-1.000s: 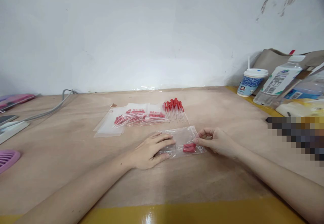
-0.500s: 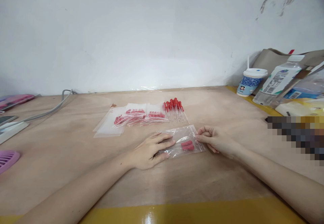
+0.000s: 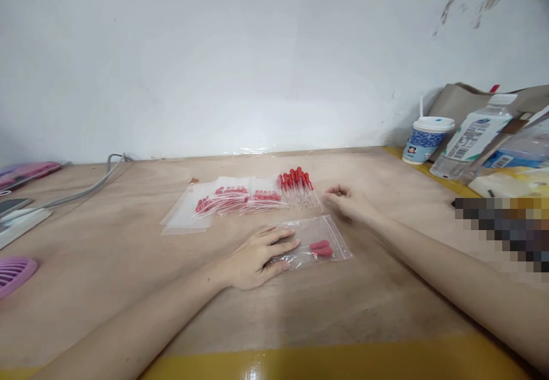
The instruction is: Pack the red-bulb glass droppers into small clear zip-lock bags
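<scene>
While the left hand lies with its fingers spread over the left end of a clear bag, the right hand is near the bag's far right corner, its fingers curled and thumb drawn toward the index finger; whether they pinch anything, I cannot tell. The bag lies flat on the tabletop, well in from the yellow front edge, and two red-topped pieces show through it, red ends toward its right side. Toward the back edge, just left of the right hand, sit loose red-topped tubes, red ends facing the wall. Filled bags overlap beside them, with flat whitish bags farther left. A paper cup and a plastic bottle stand near the back right corner.
</scene>
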Demonstrator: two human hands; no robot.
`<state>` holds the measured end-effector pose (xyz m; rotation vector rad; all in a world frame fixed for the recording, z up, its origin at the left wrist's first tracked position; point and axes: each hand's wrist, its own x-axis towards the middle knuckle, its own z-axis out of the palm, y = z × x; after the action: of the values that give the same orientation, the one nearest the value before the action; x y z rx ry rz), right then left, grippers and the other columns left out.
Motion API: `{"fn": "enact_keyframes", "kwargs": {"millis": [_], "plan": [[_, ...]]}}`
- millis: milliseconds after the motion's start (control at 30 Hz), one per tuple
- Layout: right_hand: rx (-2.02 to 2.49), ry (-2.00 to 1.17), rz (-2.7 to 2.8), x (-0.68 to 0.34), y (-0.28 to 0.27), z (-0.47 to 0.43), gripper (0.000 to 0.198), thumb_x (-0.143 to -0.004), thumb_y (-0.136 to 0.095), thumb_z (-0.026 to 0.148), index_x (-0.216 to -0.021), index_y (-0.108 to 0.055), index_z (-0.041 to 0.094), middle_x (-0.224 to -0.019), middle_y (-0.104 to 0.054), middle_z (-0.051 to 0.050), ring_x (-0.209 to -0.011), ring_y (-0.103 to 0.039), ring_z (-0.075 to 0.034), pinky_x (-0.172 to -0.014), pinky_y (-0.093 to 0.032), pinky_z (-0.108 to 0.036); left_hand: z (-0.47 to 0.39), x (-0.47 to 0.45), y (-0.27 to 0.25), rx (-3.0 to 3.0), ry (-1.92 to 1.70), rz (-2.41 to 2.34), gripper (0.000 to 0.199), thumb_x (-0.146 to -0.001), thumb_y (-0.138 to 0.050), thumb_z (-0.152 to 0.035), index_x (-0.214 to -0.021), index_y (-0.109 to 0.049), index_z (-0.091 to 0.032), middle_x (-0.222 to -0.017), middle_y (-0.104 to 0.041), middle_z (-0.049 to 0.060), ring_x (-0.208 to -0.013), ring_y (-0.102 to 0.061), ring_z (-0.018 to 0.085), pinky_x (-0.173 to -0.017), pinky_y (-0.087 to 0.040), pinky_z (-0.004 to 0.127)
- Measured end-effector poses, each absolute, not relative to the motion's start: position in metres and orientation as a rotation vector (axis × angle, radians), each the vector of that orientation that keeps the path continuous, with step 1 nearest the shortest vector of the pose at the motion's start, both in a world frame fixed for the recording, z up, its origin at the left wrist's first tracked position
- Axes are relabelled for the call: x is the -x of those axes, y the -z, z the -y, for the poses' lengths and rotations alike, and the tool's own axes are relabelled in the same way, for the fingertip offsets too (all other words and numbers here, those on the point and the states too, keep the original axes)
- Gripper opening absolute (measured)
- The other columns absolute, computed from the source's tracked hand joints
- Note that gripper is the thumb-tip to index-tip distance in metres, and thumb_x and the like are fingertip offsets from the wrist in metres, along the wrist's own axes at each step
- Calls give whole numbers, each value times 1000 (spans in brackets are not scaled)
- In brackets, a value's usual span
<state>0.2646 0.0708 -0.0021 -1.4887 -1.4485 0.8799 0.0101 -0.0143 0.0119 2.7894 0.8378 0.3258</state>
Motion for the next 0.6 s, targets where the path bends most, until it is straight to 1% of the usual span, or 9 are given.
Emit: {"fn": "enact_keyframes", "kwargs": {"millis": [67, 167, 300, 400, 500, 600], "plan": [[1520, -760, 1486, -257, 0, -92, 19, -66, -61, 34, -74, -59, 17, -69, -59, -1, -57, -49, -8, -50, -37, -19, 14, -10, -11, -2790, -325, -838, 44, -91, -43, -31, -133, -37, -24, -138, -38, 8, -126, -35, 24, -105, -26, 46], [1598, -740, 1466, -245, 0, -118, 23, -63, -64, 37, -73, -60, 17, -62, -57, 0, -52, -47, -8, -47, -36, -20, 14, -9, -11, -2794, -332, -830, 44, -91, -43, -32, -134, -36, -25, -139, -37, 8, -126, -35, 24, -105, -25, 47], [1685, -802, 1416, -236, 1, -139, 24, -58, -69, 36, -67, -60, 16, -48, -49, 2, -42, -41, -7, -40, -29, -20, 14, -9, -11, -2794, -324, -836, 44, -91, -43, -32, -134, -37, -24, -138, -37, 9, -127, -34, 24, -105, -26, 47], [1730, -874, 1364, -236, 2, -147, 25, -58, -70, 36, -62, -57, 15, -40, -41, 4, -35, -34, -6, -35, -23, -21, 14, -10, -11, -2794, -308, -843, 44, -90, -43, -32, -132, -39, -21, -138, -38, 10, -126, -35, 24, -105, -26, 45], [1740, -954, 1293, -237, 1, -150, 27, -60, -72, 34, -59, -52, 15, -36, -35, 6, -32, -30, -5, -32, -18, -21, 14, -10, -10, -2796, -314, -845, 43, -90, -44, -32, -132, -41, -20, -137, -38, 10, -126, -35, 24, -105, -26, 45], [1688, -1041, 1233, -239, 0, -150, 26, -64, -70, 31, -59, -49, 16, -36, -35, 7, -32, -28, -5, -31, -16, -21, 14, -9, -10, -2798, -326, -842, 43, -90, -43, -32, -132, -40, -21, -138, -38, 10, -126, -35, 24, -105, -26, 45]]}}
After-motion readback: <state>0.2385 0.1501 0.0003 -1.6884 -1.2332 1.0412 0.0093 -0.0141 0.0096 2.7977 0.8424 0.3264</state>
